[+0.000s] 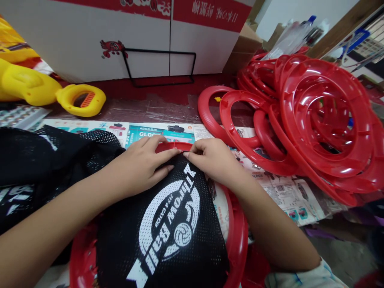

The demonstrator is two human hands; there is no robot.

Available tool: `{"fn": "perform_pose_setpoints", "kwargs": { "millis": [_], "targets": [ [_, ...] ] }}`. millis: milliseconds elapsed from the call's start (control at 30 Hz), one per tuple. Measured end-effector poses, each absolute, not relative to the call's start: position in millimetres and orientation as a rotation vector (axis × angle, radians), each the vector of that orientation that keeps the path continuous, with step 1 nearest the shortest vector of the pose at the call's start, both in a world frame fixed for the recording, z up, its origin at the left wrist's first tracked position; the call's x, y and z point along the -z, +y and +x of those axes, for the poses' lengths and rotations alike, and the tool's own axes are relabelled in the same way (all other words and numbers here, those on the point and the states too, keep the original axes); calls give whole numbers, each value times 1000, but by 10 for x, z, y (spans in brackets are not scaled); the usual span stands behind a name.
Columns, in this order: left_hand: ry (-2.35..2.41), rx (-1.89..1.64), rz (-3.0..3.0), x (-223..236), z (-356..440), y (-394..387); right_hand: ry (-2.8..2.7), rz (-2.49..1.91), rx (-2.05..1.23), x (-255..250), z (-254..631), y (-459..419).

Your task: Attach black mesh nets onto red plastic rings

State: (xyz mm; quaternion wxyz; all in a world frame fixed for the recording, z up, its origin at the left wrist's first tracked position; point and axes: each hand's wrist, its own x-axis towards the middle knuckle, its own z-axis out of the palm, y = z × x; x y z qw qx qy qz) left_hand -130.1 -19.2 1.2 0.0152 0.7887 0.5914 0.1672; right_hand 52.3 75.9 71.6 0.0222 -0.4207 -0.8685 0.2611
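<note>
A black mesh net [207, 224] with a white "Throw Ball" print lies over a red plastic ring [237, 240] in front of me. At the ring's far rim, my left hand [147, 162] pinches the net's top edge between thumb and fingers. Close beside it, my right hand [211, 160] pinches the same edge, fingertips nearly touching the left ones. A short stretch of red rim shows between the hands. The net hides much of the ring, and small bits show on its lower left part.
Many red rings [327, 168] are heaped at the right. More black mesh [60, 160] lies at the left, near a yellow plastic handle [69, 105]. A black wire frame [163, 85] stands against a large white and red carton [144, 28]. Printed card sheets [282, 196] cover the table.
</note>
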Motion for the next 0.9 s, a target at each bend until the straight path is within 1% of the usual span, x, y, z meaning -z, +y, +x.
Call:
{"fn": "perform_pose_setpoints", "kwargs": {
  "millis": [100, 200, 233, 300, 367, 433, 667, 900],
  "targets": [
    [1848, -411, 2460, -99, -1325, -244, -2742, -1247, -1015, -791, 572, 730],
    [1986, -217, 2481, -177, -1288, -271, -2846, -1271, -1029, -818, 583, 706],
    [2030, -211, 2495, -183, -1266, -271, -2852, -1279, -1019, -817, 582, 707],
    [2022, -344, 2540, -157, -1228, -257, -2807, -1287, -1017, -805, 579, 727],
    [1875, -513, 2570, -97, -1211, -237, -2727, -1300, -1024, -785, 578, 764],
    [1733, -581, 2556, -38, -1218, -218, -2676, -1316, -1023, -762, 576, 799],
    [1679, -561, 2528, -7, -1260, -198, -2558, -1349, -929, -685, 555, 834],
    [1695, -576, 2578, 36, -1278, -194, -2552, -1398, -894, -601, 524, 914]
  ]
}}
